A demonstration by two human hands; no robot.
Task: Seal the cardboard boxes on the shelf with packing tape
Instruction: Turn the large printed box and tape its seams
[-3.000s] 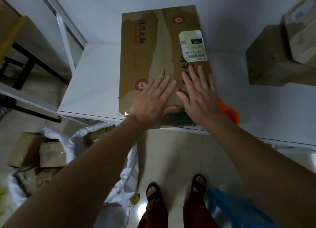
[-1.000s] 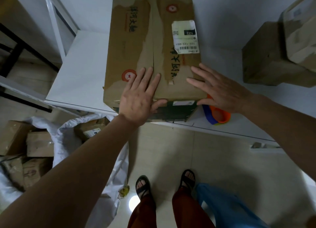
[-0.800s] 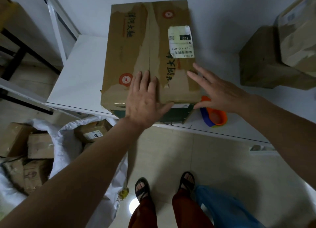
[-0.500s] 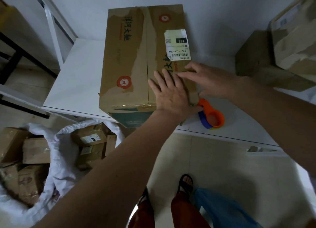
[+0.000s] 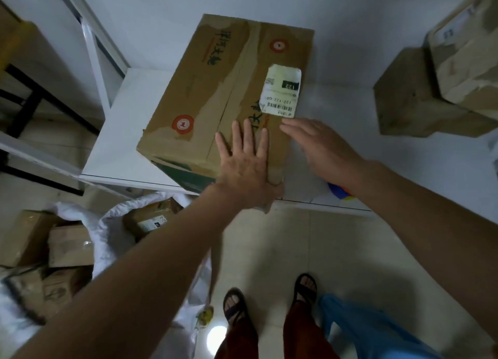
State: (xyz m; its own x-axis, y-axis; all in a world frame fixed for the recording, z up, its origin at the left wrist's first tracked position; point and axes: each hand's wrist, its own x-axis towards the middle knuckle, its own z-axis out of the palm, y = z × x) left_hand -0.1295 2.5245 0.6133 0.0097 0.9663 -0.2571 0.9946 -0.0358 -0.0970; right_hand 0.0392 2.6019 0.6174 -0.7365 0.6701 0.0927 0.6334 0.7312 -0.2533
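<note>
Head view: 1 large cardboard box sits skewed on the white shelf, its near corner at the shelf's front edge. The left hand lies flat on the box's near right part, fingers straight and spread, thumb at the corner. The right hand is blurred, fingers straight and together, at the box's right edge below a white label; whether it touches is unclear. A blue-and-orange tape dispenser peeks out beneath the right wrist. 2 more boxes stand stacked at right.
</note>
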